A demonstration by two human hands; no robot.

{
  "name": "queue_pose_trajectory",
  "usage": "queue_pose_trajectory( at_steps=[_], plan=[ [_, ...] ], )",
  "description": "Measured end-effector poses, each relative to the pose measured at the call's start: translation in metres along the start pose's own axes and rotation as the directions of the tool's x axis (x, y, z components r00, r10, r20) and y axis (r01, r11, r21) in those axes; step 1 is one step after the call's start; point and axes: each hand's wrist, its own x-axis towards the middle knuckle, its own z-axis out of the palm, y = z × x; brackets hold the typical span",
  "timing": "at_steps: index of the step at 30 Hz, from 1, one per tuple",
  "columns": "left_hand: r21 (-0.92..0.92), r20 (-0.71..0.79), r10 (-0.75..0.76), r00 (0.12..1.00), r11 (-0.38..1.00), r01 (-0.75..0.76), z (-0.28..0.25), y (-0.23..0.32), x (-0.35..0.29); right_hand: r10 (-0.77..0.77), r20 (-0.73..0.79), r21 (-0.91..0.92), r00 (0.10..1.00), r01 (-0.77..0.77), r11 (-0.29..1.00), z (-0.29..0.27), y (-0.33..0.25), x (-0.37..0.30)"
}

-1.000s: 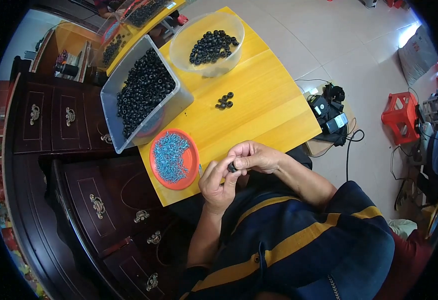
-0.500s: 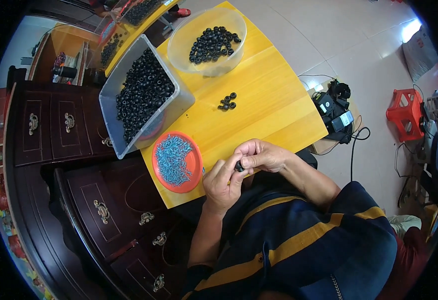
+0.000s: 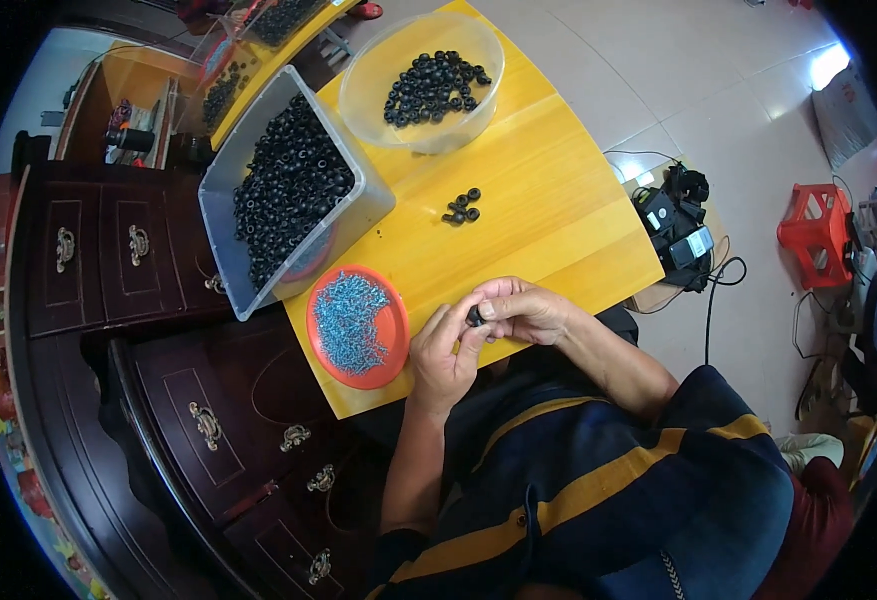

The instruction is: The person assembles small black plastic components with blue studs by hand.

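**Left hand (image 3: 445,360) and right hand (image 3: 523,315) shifted slightly forward over the table (image 3: 568,215)**

Since the last frame, the pair has crept a little away from the body, carrying the black piece (image 3: 475,316) along; the whole view has slid slightly too.

State of fingers: left thumb and forefinger pinch the piece; right thumb and fingertips press on it from the other side. I can't tell how hard, nor whether anything sits inside it (fingers cover most of it from my camera).

Position: the piece is above the table, close to its near edge. That edge is my first worry. If one pinch loosens while the other pushes, a smooth round part could squirt out, roll and drop towards the lap or floor.

Second worry: the orange plate (image 3: 391,338), just beside the left knuckles (touching or not, I can't say). An elbow-led swing leftward might nudge it and scatter the blue metallic bits (image 3: 346,320).

Third: the loose black cluster (image 3: 464,207) lies farther out, between the hands and the round tub (image 3: 446,138). A careless forward sweep would send those rolling.
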Motion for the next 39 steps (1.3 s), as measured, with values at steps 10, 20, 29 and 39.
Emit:
queue_pose_trajectory(
  at_steps=[10, 20, 29, 39],
  plan=[
    [0.053, 0.004, 0.037, 0.999, 0.998, -0.037, -0.010, 0.015, -0.012, -0.014, -0.042, -0.074, 0.999, 0.011, 0.997, 0.013, 0.011, 0.000],
    [0.255, -0.350, 0.225, 0.909, 0.957, -0.139, 0.000, 0.010, -0.033, -0.156, -0.130, -0.280, 0.979, 0.115, 0.953, 0.028, 0.016, -0.011],
    [0.434, -0.200, 0.182, 0.963, 0.898, -0.079, -0.016, 0.016, -0.038, -0.216, -0.136, -0.327, 0.967, 0.162, 0.931, 0.040, 0.019, -0.017],
    [0.373, -0.112, 0.124, 0.986, 0.925, -0.074, -0.020, 0.014, -0.037, -0.297, -0.117, -0.461, 0.948, 0.213, 0.861, 0.039, 0.024, -0.015]
  ],
)
